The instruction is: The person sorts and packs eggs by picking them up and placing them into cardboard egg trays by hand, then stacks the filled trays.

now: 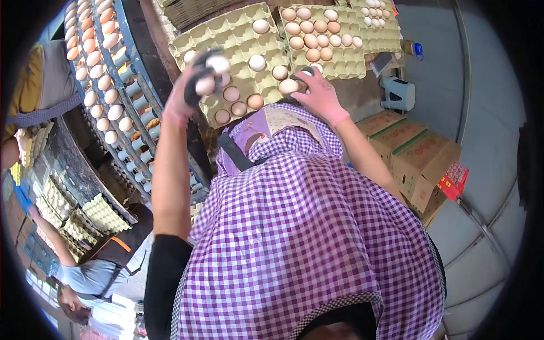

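Note:
My left hand (195,85), in a pink glove with dark fingers, is raised over a yellow-green pulp egg tray (226,39) and grips a few pale eggs (211,72). My right hand (320,93), also pink-gloved, holds one egg (288,86) at the tray's near right corner. The tray holds several scattered eggs in brown and white. My purple checked apron fills the lower picture and hides the tray's near edge.
A second tray (345,62) to the right carries several brown eggs. A roller conveyor (105,85) with rows of eggs curves along the left. Cardboard boxes (419,158) stand at right. Stacked empty trays (105,212) and another person (90,277) are at lower left.

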A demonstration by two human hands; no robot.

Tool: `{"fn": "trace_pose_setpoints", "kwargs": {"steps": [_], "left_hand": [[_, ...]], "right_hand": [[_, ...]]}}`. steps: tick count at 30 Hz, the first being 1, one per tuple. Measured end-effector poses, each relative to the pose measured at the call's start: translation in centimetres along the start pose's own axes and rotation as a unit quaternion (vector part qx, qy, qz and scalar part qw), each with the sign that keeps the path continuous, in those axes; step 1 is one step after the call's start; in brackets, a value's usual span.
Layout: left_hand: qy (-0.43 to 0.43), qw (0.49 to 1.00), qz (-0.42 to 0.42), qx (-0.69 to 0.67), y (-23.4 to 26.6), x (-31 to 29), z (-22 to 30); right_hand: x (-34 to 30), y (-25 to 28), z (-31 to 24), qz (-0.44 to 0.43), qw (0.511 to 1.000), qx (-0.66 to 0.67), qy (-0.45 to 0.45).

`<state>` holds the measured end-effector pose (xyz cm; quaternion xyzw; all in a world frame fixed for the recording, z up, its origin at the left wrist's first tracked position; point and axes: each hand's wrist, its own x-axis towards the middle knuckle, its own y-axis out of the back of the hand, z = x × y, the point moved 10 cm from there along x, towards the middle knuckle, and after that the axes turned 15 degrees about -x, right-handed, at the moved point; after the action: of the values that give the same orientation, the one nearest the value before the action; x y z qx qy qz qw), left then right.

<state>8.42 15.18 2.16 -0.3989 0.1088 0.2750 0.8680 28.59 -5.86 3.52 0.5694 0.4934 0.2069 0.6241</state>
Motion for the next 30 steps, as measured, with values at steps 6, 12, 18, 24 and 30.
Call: {"fn": "trace_pose_setpoints", "kwargs": {"steps": [6, 12, 18, 24, 30], "left_hand": [[-0.02, 0.713, 0.061, 0.698, -7.3, -3.1, -7.2], [-0.031, 0.638, 0.143, 0.756, -6.7, -1.8, -10.7], [-0.018, 0.753, 0.194, 0.628, -12.6, -2.4, -6.3], [-0.128, 0.746, 0.096, 0.647, -27.2, 13.6, -11.5], [-0.056, 0.694, 0.078, 0.713, -28.7, 21.1, -16.0]], "right_hand": [[0.4, 0.8, 2.0, 0.004, 0.944, 0.329, 0.007], [1.8, -0.2, 6.2, -0.06, 0.876, 0.478, 0.012], [-0.5, -1.0, 18.6, 0.057, 0.887, 0.447, -0.096], [0.1, 4.9, 26.6, 0.2, 0.97, 0.027, -0.139], [4.3, 3.0, 27.2, 0.106, 0.989, -0.019, -0.102]]}}
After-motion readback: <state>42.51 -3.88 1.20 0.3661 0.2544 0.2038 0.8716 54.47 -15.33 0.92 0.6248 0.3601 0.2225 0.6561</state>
